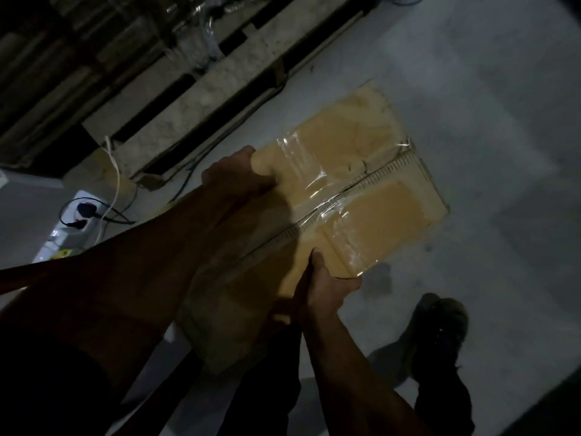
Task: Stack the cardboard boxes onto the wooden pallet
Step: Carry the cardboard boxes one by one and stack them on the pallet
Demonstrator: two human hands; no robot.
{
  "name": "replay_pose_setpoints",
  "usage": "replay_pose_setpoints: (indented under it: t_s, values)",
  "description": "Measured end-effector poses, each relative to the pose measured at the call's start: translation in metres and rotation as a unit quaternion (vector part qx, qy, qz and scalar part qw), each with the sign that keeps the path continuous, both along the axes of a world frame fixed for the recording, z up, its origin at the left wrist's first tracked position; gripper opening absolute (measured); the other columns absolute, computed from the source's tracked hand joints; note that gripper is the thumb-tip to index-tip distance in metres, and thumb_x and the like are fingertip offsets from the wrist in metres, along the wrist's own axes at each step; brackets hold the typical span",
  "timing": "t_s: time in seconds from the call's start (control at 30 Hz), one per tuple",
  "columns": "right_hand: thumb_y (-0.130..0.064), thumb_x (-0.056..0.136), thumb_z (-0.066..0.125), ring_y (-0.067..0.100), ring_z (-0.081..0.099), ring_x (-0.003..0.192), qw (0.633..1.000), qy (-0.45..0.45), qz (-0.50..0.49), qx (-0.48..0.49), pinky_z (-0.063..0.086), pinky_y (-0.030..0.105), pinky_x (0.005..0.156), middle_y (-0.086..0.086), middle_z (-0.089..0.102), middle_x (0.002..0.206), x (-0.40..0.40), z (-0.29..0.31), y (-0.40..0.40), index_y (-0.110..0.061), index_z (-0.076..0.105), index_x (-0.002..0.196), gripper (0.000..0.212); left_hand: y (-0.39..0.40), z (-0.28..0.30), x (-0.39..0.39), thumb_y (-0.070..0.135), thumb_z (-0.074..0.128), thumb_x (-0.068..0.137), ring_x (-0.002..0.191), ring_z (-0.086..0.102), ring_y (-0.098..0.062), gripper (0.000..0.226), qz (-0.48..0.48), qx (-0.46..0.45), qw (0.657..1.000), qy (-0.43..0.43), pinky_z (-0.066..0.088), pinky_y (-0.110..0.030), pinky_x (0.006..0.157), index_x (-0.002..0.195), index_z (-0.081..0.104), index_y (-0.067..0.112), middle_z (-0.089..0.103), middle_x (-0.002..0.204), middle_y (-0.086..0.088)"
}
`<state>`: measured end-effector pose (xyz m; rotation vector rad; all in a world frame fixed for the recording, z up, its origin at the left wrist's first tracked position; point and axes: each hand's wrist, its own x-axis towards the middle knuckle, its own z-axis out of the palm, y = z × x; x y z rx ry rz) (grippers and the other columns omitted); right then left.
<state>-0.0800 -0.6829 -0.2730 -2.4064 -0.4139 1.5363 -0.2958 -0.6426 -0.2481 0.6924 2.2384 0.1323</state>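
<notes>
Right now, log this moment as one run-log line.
phase: carrying | left hand: grips taped cardboard box | right hand: grips box near edge | wooden pallet: ahead-left, box not yet on it

A tan cardboard box (345, 184), taped shut with clear tape, sits tilted at centre. The weathered wooden pallet (201, 96) lies at its ten o'clock.

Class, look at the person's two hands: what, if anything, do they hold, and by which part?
Both hold one taped cardboard box. The left hand grips its left edge; the right hand grips its near right corner.
</notes>
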Motion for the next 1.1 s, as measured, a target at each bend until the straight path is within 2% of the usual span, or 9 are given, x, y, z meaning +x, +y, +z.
replay_pose_setpoints:
  t_s: [0.1, 0.2, 0.33, 0.43, 0.7, 0.8, 0.97, 1.1]
  values:
    - [-0.04, 0.076, 0.084, 0.036, 0.045, 0.132, 1.0, 0.005, 0.012, 0.019, 0.038, 0.044, 0.11, 0.015, 0.041, 0.15, 0.017, 0.033, 0.034, -0.033, 0.004, 0.156, 0.113, 0.025, 0.04, 0.016, 0.064, 0.07, 0.073, 0.109, 0.059, -0.034, 0.077, -0.017, 0.019, 0.999, 0.027, 0.049, -0.047, 0.093, 0.131, 0.046, 0.019, 0.06, 0.122, -0.01]
    - [-0.043, 0.079, 0.08, 0.035, 0.043, 0.135, 0.998, -0.001, 0.051, 0.04, 0.034, 0.04, 0.109, 0.013, 0.041, 0.152, 0.043, 0.075, 0.067, -0.03, 0.005, 0.157, 0.109, 0.055, 0.092, 0.045, 0.065, 0.068, 0.073, 0.109, 0.06, -0.035, 0.079, -0.022, 0.058, 0.996, 0.062, 0.05, -0.049, 0.091, 0.129, 0.046, 0.015, 0.06, 0.121, -0.012]
    - [-0.05, 0.079, 0.078, 0.037, 0.044, 0.134, 0.992, -0.007, 0.096, 0.085, 0.035, 0.047, 0.113, 0.013, 0.043, 0.151, 0.091, 0.145, 0.119, -0.034, 0.003, 0.157, 0.109, 0.096, 0.181, 0.099, 0.064, 0.064, 0.079, 0.114, 0.058, -0.035, 0.076, -0.036, 0.065, 0.988, 0.137, 0.045, -0.047, 0.093, 0.134, 0.043, 0.016, 0.057, 0.129, -0.01]
    - [-0.051, 0.079, 0.078, 0.037, 0.047, 0.13, 0.987, 0.0, 0.109, 0.12, 0.039, 0.048, 0.109, 0.012, 0.049, 0.145, 0.131, 0.214, 0.16, -0.032, 0.007, 0.156, 0.106, 0.127, 0.258, 0.145, 0.062, 0.064, 0.082, 0.115, 0.057, -0.033, 0.075, -0.042, 0.092, 0.98, 0.173, 0.042, -0.048, 0.093, 0.136, 0.04, 0.014, 0.054, 0.133, -0.009]
    - [-0.06, 0.079, 0.074, 0.038, 0.04, 0.138, 0.966, -0.006, 0.14, 0.219, 0.037, 0.048, 0.11, 0.014, 0.041, 0.153, 0.228, 0.377, 0.258, -0.029, 0.008, 0.158, 0.108, 0.194, 0.432, 0.255, 0.06, 0.064, 0.082, 0.117, 0.054, -0.034, 0.077, 0.005, 0.185, 0.959, 0.214, 0.042, -0.047, 0.092, 0.137, 0.039, 0.013, 0.052, 0.134, -0.011]
    - [-0.063, 0.079, 0.07, 0.036, 0.047, 0.132, 0.947, -0.017, 0.156, 0.28, 0.04, 0.046, 0.107, 0.009, 0.049, 0.147, 0.26, 0.431, 0.29, -0.03, 0.012, 0.157, 0.103, 0.211, 0.49, 0.291, 0.061, 0.062, 0.083, 0.115, 0.054, -0.035, 0.077, 0.014, 0.225, 0.945, 0.239, 0.042, -0.048, 0.092, 0.137, 0.04, 0.01, 0.053, 0.133, -0.013]
    - [-0.066, 0.081, 0.066, 0.03, 0.058, 0.12, 0.913, -0.049, 0.17, 0.369, 0.047, 0.045, 0.099, 0.002, 0.058, 0.136, 0.29, 0.505, 0.336, -0.031, 0.023, 0.153, 0.09, 0.234, 0.56, 0.329, 0.062, 0.063, 0.082, 0.114, 0.055, -0.035, 0.077, 0.042, 0.297, 0.922, 0.244, 0.045, -0.049, 0.093, 0.133, 0.04, 0.009, 0.054, 0.128, -0.012]
    - [-0.064, 0.082, 0.066, 0.028, 0.059, 0.118, 0.899, -0.063, 0.165, 0.4, 0.046, 0.041, 0.094, 0.0, 0.059, 0.133, 0.293, 0.536, 0.37, -0.031, 0.027, 0.152, 0.087, 0.262, 0.587, 0.331, 0.062, 0.065, 0.082, 0.111, 0.056, -0.035, 0.077, 0.035, 0.328, 0.911, 0.246, 0.043, -0.046, 0.09, 0.131, 0.04, 0.008, 0.055, 0.126, -0.012]
